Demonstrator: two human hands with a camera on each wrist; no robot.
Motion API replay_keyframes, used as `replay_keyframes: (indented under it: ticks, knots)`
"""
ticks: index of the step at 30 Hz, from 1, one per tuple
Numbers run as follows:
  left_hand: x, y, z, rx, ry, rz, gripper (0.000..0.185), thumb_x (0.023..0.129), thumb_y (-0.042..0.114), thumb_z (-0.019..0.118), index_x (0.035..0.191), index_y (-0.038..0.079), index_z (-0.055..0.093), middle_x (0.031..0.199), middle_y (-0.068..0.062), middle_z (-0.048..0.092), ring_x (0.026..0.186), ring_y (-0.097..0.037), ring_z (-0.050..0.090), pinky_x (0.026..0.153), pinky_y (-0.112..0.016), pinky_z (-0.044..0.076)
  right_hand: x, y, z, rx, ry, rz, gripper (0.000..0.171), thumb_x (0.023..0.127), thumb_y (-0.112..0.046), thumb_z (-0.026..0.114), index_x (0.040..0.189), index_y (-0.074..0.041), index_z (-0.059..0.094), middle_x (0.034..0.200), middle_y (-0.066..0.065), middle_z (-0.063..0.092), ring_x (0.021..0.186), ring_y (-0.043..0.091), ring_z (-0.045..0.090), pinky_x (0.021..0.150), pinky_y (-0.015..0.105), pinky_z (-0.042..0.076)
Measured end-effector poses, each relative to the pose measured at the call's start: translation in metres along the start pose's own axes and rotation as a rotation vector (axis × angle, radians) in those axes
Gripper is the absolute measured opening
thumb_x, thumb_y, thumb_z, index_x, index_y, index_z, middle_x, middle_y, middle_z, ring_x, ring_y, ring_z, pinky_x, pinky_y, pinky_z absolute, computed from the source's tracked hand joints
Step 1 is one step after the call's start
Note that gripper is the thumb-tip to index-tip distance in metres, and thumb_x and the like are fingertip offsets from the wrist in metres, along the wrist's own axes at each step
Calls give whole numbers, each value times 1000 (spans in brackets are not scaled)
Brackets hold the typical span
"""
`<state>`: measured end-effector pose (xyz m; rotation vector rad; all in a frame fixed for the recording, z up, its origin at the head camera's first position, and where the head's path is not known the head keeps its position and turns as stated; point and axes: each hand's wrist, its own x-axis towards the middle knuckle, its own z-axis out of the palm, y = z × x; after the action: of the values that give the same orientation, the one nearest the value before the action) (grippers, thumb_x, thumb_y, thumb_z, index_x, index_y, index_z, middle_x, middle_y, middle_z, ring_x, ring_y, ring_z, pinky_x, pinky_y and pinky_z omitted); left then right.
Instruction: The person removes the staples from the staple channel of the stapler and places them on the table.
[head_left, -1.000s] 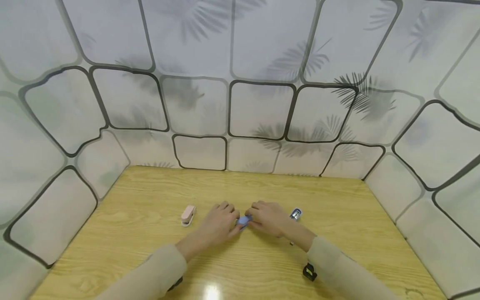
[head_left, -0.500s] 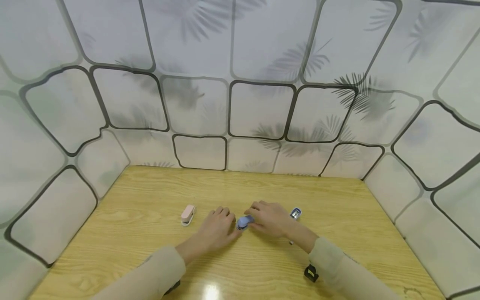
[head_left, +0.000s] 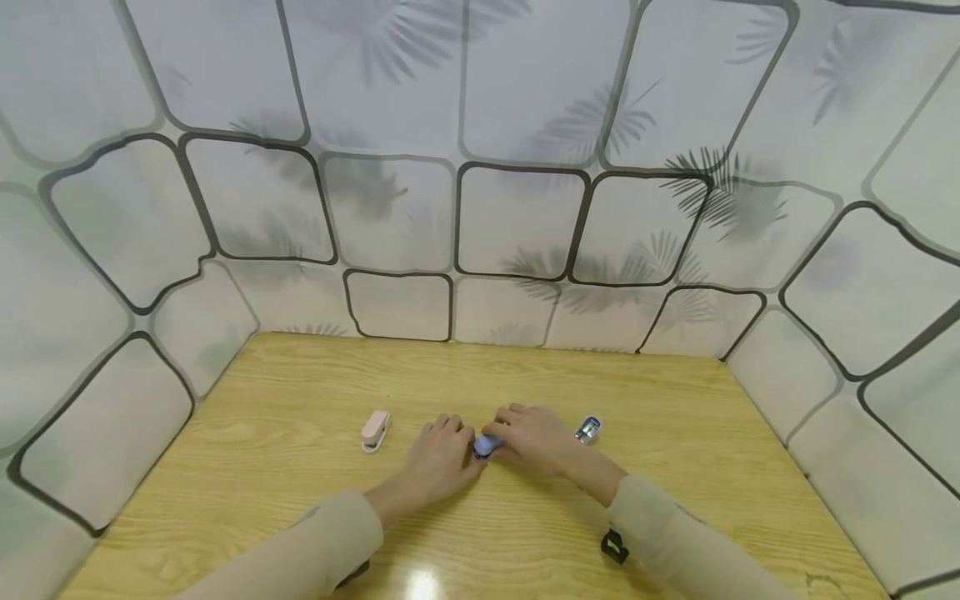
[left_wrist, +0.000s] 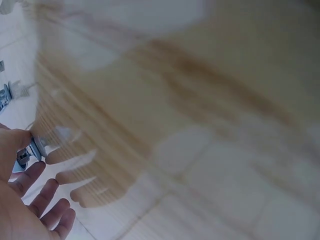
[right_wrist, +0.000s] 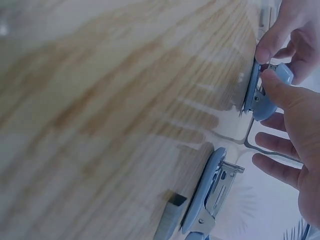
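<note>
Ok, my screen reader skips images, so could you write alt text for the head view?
Two hands, left hand and right hand, meet over a small blue stapler on a wooden table. A pink stapler lies to the left, another blue stapler to the right.

**Hidden, cropped, blurred**

Head view: blue stapler point(head_left: 486, 446) mostly covered between left hand point(head_left: 438, 460) and right hand point(head_left: 534, 439); only a sliver shows. Second stapler point(head_left: 588, 429) too small for detail. Dark object point(head_left: 613, 547) by the right sleeve: unidentifiable.

Left wrist view: table point(left_wrist: 165, 100) smeared by blur; palm cut by frame edge.

Right wrist view: lower stapler point(right_wrist: 207, 200) cropped at bottom edge.
</note>
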<state>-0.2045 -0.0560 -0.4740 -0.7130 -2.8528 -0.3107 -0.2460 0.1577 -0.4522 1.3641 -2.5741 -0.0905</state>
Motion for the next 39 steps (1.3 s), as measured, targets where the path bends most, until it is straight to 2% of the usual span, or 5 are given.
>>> replay_keyframes:
  ticks: [7,23,30,34,39]
  knots:
    - [-1,2,2,41,16,-7,36,93,43,79,107,11,71,102,-7,68,94,-24,62,84,-44,53,1,0,4,13,32,1,33,97,-41,73,124,-22,72,106,-3,69,91,12,66,73,26,57]
    - [3,3,0,50,-22,-16,41,94,45,78,114,10,72,103,-8,68,96,-25,64,84,-45,54,0,0,6,8,62,12,29,95,-38,74,120,-22,73,99,-3,70,86,12,65,68,24,56]
    - [6,1,2,40,-32,-27,35,93,48,79,101,15,70,100,-4,67,92,-22,62,82,-43,53,-2,2,2,82,12,67,31,98,-37,71,124,-21,72,104,-4,72,89,10,68,71,23,56]
    - [6,1,2,25,-34,-20,33,92,47,80,97,16,69,97,-2,65,89,-20,60,80,-42,53,-3,4,0,86,-22,77,33,100,-40,69,126,-20,71,107,-4,72,93,11,68,73,24,56]
    - [6,0,1,-6,-38,-20,29,92,45,80,92,18,68,94,0,63,86,-18,57,79,-39,51,-5,6,-5,61,4,94,37,99,-43,72,129,-20,71,108,-4,74,94,12,70,73,25,58]
